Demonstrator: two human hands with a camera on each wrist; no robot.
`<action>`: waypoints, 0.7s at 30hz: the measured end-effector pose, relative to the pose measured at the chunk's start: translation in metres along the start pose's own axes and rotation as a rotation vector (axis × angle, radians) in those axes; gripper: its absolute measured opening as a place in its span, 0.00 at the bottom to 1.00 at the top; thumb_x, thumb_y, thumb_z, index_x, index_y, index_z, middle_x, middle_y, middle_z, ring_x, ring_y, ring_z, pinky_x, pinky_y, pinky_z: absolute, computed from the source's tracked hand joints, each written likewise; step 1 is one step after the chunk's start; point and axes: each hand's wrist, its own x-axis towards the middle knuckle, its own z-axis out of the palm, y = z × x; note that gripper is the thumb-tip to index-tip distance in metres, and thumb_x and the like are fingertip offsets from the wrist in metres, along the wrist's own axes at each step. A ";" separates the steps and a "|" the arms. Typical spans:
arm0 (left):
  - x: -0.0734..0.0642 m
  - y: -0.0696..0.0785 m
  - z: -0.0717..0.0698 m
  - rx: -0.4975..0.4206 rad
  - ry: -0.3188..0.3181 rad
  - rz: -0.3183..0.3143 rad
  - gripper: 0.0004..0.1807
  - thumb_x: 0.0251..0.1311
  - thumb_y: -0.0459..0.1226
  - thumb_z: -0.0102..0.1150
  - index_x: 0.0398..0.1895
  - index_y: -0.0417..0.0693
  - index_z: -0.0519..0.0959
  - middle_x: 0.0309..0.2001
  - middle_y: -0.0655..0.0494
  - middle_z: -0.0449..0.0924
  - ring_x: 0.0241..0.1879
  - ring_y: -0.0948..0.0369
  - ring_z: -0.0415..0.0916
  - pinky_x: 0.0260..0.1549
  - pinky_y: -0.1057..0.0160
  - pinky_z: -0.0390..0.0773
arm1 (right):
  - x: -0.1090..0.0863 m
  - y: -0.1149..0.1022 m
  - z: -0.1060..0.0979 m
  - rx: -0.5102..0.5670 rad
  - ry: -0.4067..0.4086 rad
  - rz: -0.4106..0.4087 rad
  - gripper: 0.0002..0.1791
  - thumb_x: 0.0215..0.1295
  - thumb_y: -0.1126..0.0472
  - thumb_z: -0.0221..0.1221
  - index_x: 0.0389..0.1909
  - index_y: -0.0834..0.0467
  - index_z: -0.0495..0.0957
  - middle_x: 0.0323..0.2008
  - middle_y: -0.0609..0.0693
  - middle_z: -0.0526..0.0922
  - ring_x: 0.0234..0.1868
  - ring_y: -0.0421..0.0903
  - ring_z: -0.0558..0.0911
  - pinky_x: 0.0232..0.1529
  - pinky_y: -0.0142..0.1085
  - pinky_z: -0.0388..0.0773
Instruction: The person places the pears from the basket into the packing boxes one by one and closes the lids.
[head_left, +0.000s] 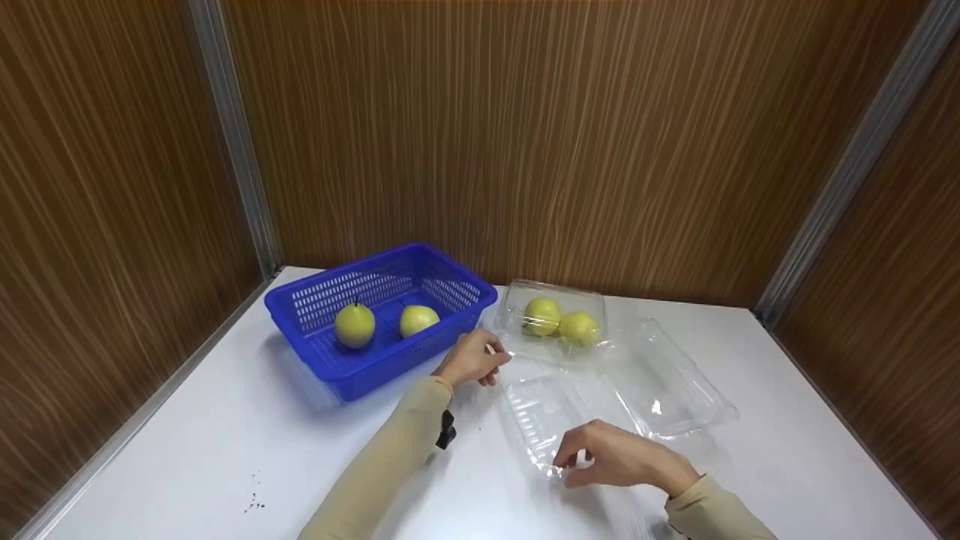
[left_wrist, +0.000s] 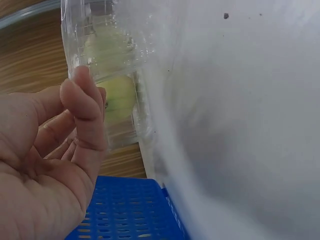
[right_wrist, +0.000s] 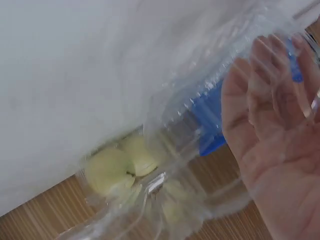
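An opened clear plastic clamshell container lies in front of me, its ribbed half [head_left: 536,416] between my hands and its smoother half [head_left: 667,382] to the right. My left hand [head_left: 471,358] pinches the far left edge of the ribbed half between thumb and fingers. At the near edge, the curled fingers and thumb of my right hand [head_left: 626,456] grip the rim. Through the clear plastic, the right wrist view shows my right palm [right_wrist: 280,150]. Behind stands another clear container [head_left: 517,300] with two yellow-green pears [head_left: 541,316] inside.
A blue perforated basket [head_left: 375,381] stands to the left, close to my left hand, holding a yellow-green pear [head_left: 354,325] and a second pear [head_left: 418,320]. Wood-grain panels [head_left: 480,135] enclose the white table [head_left: 202,442] at the back and sides. Dark specks [head_left: 255,504] dot its front left.
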 end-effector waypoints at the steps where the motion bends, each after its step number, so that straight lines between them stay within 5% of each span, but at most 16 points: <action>1: 0.000 0.001 -0.001 0.016 0.007 0.019 0.09 0.65 0.38 0.60 0.38 0.40 0.82 0.27 0.43 0.84 0.17 0.59 0.80 0.25 0.54 0.84 | 0.002 0.000 0.003 -0.015 0.014 -0.021 0.05 0.58 0.62 0.67 0.35 0.54 0.85 0.32 0.42 0.85 0.34 0.31 0.80 0.36 0.28 0.79; 8: -0.001 0.004 -0.002 0.099 0.025 0.074 0.15 0.66 0.38 0.58 0.50 0.39 0.80 0.37 0.39 0.86 0.18 0.56 0.81 0.13 0.71 0.69 | 0.010 0.002 0.013 -0.007 0.064 -0.022 0.05 0.63 0.62 0.64 0.35 0.56 0.87 0.33 0.44 0.88 0.34 0.28 0.81 0.36 0.27 0.81; 16: 0.002 -0.001 0.002 0.200 -0.090 0.017 0.21 0.69 0.38 0.55 0.63 0.42 0.75 0.43 0.43 0.85 0.23 0.54 0.83 0.14 0.70 0.68 | 0.019 -0.004 0.021 0.040 0.078 0.019 0.08 0.65 0.60 0.62 0.38 0.59 0.87 0.37 0.46 0.89 0.37 0.31 0.84 0.39 0.23 0.80; 21: 0.000 0.002 -0.004 0.258 -0.070 0.084 0.21 0.67 0.38 0.56 0.62 0.41 0.75 0.41 0.44 0.85 0.23 0.60 0.80 0.22 0.68 0.74 | 0.023 -0.006 0.023 -0.004 0.107 0.007 0.07 0.66 0.61 0.61 0.38 0.58 0.87 0.37 0.46 0.89 0.37 0.31 0.83 0.38 0.23 0.79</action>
